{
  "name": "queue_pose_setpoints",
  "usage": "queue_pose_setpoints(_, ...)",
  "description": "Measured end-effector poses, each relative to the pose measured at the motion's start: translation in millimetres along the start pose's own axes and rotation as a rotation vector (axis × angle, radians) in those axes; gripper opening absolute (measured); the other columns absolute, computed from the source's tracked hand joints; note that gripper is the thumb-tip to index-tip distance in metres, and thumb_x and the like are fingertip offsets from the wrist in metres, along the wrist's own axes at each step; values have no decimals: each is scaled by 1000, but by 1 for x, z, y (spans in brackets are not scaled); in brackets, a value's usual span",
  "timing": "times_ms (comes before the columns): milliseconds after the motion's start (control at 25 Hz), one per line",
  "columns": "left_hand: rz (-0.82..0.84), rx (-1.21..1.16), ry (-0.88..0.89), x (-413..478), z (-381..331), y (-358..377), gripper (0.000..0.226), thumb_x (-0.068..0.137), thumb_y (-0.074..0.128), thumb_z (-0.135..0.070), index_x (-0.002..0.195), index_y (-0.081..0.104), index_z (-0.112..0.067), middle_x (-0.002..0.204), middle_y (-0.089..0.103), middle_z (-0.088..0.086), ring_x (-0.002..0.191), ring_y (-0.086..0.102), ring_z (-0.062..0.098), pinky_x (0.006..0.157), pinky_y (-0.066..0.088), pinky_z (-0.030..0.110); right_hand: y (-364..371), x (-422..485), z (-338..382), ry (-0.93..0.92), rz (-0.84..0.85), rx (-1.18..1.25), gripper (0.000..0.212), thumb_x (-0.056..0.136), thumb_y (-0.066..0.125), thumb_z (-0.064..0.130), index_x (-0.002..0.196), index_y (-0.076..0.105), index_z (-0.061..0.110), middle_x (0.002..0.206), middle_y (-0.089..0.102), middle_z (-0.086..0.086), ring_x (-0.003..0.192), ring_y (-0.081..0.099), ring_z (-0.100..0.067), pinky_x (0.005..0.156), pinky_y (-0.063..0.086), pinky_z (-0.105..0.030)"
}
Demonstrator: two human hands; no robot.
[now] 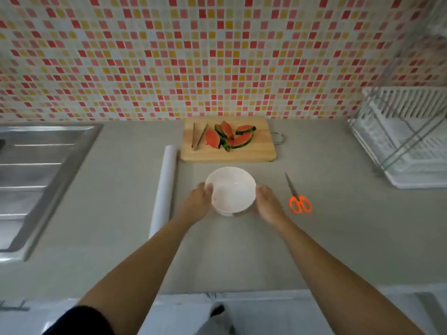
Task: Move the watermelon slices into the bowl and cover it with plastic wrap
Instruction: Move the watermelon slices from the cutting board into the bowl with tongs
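Note:
A white bowl [231, 187] stands empty on the grey counter in the middle of the view. My left hand [198, 203] grips its left side with the thumb at the rim, and my right hand [267, 201] holds its right side. Several watermelon slices [229, 136] lie in a heap on a wooden cutting board [256, 151] behind the bowl, against the tiled wall. Wooden tongs [198, 137] lie on the board's left part. A long white roll of plastic wrap [163, 189] lies on the counter to the left of the bowl.
Orange-handled scissors [298, 197] lie to the right of the bowl. A steel sink drainboard [31, 175] fills the left side. A white dish rack [406, 136] stands at the right. The counter's front edge [217, 292] runs below my forearms.

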State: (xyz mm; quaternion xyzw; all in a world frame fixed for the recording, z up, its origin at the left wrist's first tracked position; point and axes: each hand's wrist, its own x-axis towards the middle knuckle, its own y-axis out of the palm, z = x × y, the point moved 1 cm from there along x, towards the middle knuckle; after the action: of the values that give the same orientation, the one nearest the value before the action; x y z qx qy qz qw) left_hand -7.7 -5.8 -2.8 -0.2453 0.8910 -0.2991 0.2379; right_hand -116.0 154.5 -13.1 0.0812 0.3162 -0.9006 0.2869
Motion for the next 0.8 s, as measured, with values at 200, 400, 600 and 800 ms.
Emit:
queue_pose_setpoints(200, -73, -86, -22, 50, -8, 3, 39, 101, 27, -24, 128, 47, -4, 116, 62, 20, 100, 61, 37, 86, 53, 48, 13, 44, 14, -54, -152, 32, 37, 101, 26, 27, 125, 50, 10, 123, 59, -16, 112, 53, -33, 83, 37, -30)
queue_pose_setpoints(400, -44, -47, -16, 89, -9, -4, 35, 100, 29, -24, 122, 48, -5, 108, 63, 17, 95, 62, 37, 82, 54, 49, 10, 81, 26, -42, -174, -8, 36, 101, 27, 26, 122, 51, 10, 118, 61, -15, 107, 56, -32, 81, 40, -32)
queue_pose_setpoints(600, -58, -58, -2, 97, -5, -1, 26, 98, 30, -24, 105, 49, -7, 98, 62, 15, 89, 61, 35, 73, 52, 42, 16, 91, 16, 11, -212, 2, 36, 100, 26, 27, 118, 53, 12, 110, 63, -15, 101, 56, -35, 75, 37, -32)
queue_pose_setpoints(800, -288, 444, 60, 161, -19, -44, 43, 98, 40, -31, 124, 45, 3, 116, 53, 26, 99, 51, 39, 83, 39, 43, 16, 97, 12, 3, -224, -71, 33, 100, 29, 27, 102, 56, 9, 89, 62, -9, 80, 55, -25, 68, 39, -31)
